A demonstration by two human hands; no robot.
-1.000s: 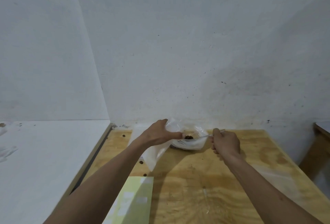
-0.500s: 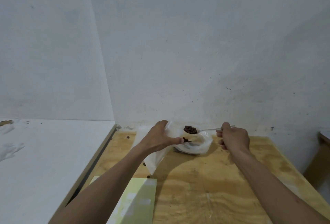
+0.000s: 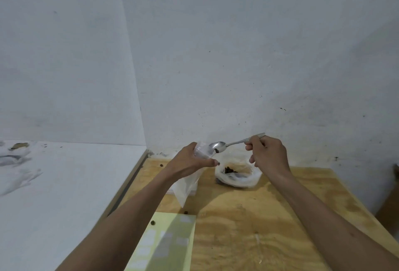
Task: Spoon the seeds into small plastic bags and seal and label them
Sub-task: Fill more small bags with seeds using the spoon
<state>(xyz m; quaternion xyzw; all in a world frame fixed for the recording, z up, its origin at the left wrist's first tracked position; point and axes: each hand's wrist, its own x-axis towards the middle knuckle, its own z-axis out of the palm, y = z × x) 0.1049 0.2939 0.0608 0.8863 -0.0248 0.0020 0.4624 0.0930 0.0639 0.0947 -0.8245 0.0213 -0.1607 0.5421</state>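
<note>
- The left hand (image 3: 190,162) is in the middle of the frame. Its grip is wrapped round the top of a small plastic bag (image 3: 185,186), and it holds the mouth up.
- The bag hangs down from that hand. I cannot tell if its bottom corner touches the wooden tabletop (image 3: 248,227).
- The right hand (image 3: 267,156) pinches the handle of a metal spoon (image 3: 218,145). The grip is closed on the handle, near its far end.
- The spoon's bowl is right at the mouth of the bag. One or two dark seeds (image 3: 216,151) cling to its lower edge.
- More seeds (image 3: 230,170) lie in an open clear bag (image 3: 237,175) on the tabletop, just right of the small bag.
- A few loose seeds sit on the tabletop near a pale green label sheet (image 3: 164,242) at the bottom of the frame.
- The small bag looks thin, soft and floppy, so I think it is best held at the rim to keep the mouth open.
- The seeds look tiny and light. I think they could roll off the spoon, so it should stay level until it is over the mouth.
</note>
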